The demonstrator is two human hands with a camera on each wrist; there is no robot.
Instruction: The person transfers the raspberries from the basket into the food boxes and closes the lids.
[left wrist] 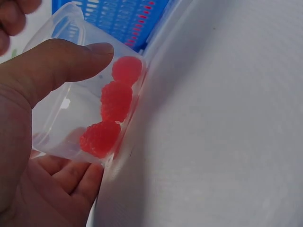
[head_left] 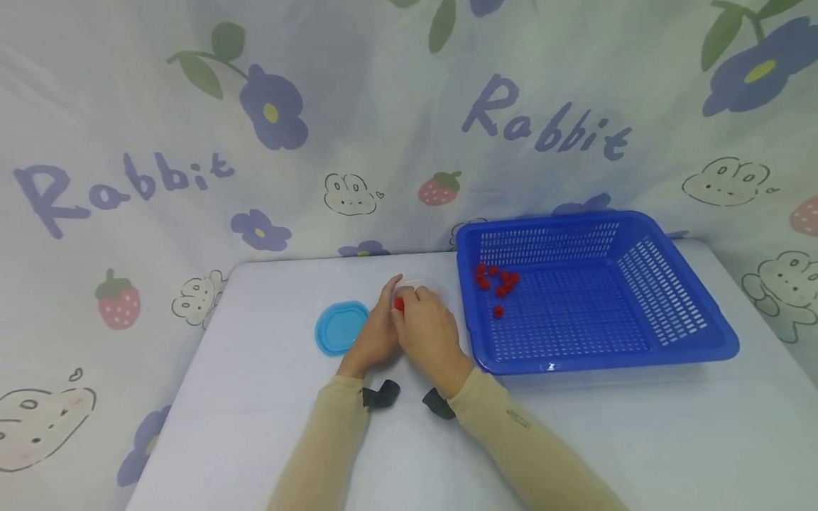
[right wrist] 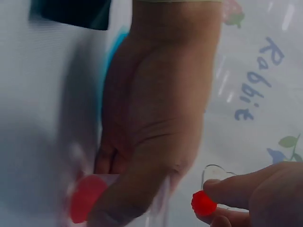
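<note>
My left hand [head_left: 378, 333] holds a clear plastic container [left wrist: 66, 106] on the white table, its thumb along the near wall and fingers at the other side. Inside, several red raspberries [left wrist: 116, 100] show through the wall near the bottom. Above the container, my right hand [head_left: 433, 337] pinches a single raspberry [right wrist: 203, 203] between thumb and finger. From the head view, the hands hide most of the container.
To the right stands a blue plastic basket [head_left: 575, 363] with several raspberries [head_left: 498, 311] toward its left side. A light blue lid [head_left: 341, 328] lies left of the container. Patterned cloth [head_left: 396, 128] hangs behind the table.
</note>
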